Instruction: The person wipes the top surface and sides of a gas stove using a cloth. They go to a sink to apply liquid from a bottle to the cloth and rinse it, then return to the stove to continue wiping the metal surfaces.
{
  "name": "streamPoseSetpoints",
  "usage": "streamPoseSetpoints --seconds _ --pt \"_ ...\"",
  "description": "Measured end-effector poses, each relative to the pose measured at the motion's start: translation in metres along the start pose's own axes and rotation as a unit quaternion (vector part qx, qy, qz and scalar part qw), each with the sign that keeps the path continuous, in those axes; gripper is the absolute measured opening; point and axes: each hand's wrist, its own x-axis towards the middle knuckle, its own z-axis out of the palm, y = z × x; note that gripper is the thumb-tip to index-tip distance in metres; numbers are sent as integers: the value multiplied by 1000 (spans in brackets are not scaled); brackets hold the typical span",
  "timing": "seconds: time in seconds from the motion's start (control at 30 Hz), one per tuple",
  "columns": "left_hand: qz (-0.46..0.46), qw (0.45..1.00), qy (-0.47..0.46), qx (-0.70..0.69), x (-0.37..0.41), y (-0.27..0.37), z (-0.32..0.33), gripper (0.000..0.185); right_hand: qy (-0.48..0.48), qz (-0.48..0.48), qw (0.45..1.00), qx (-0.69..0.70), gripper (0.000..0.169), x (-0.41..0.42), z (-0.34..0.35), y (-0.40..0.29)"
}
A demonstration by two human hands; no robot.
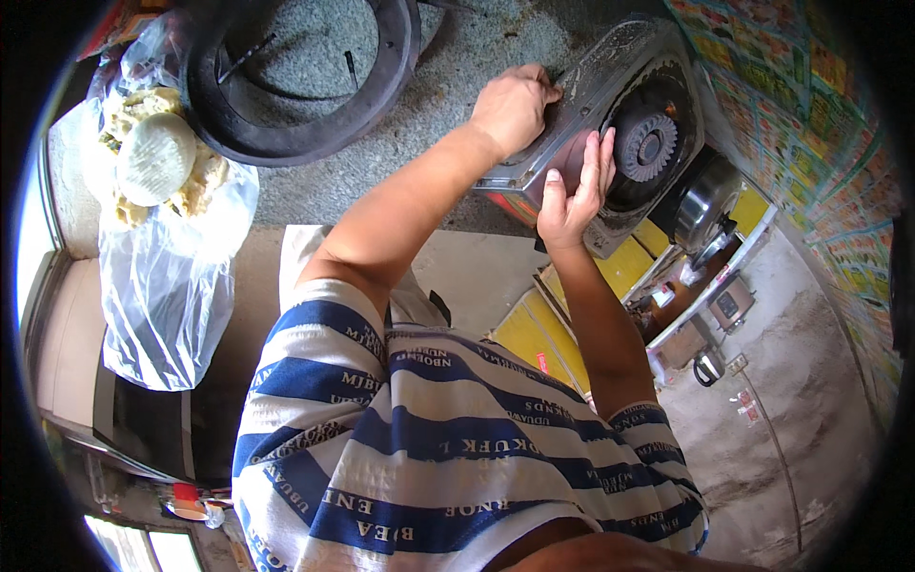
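Note:
A gas stove [593, 79] with a scuffed metal top stands at a slant by the edge of a granite counter [457, 79]. Its burner [649, 145] sits in a round, blackened recess. My left hand [513, 111] is curled against the stove's metal surface. Its fingertips press there, and what may be between them is hidden. Against the near part of the stove rests my right hand [577, 187], thumb and fingers apart, fingertips at the recess rim. A black pot-support ring [314, 149] with inward prongs lies on the counter to the left.
A clear plastic bag [168, 300] of pale food chunks hangs over the counter's left edge, a round whitish disc [157, 159] among them. Yellow cabinets [532, 336] and a metal pot [704, 204] are at right. Patterned covering [815, 121] lines the wall beyond the stove.

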Motion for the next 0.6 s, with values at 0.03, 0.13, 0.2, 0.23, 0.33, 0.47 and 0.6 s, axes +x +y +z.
streamPoseSetpoints --seconds 0.03,0.13,0.2,0.23,0.33,0.47,0.6 --pt "-21 999 -24 -6 3 3 0 40 -2 0 1000 0 71 -1 -1 0" --pt "-70 994 -71 -45 -24 11 -19 41 -1 4 1000 1 71 1 1 0" --pt "-72 988 -84 -110 -32 13 -24 41 4 7 1000 3 71 1 2 -1" --pt "-121 977 -123 -126 -35 14 -26 40 4 8 1000 7 71 1 2 -1" --pt "-19 995 -27 -99 -22 14 -18 39 7 8 1000 12 71 2 1 -2" --pt "-73 987 -34 -139 -20 14 -15 41 2 1 1000 5 71 1 0 0" --pt "-114 970 -88 -196 -32 12 -18 40 2 4 1000 13 71 2 1 0"
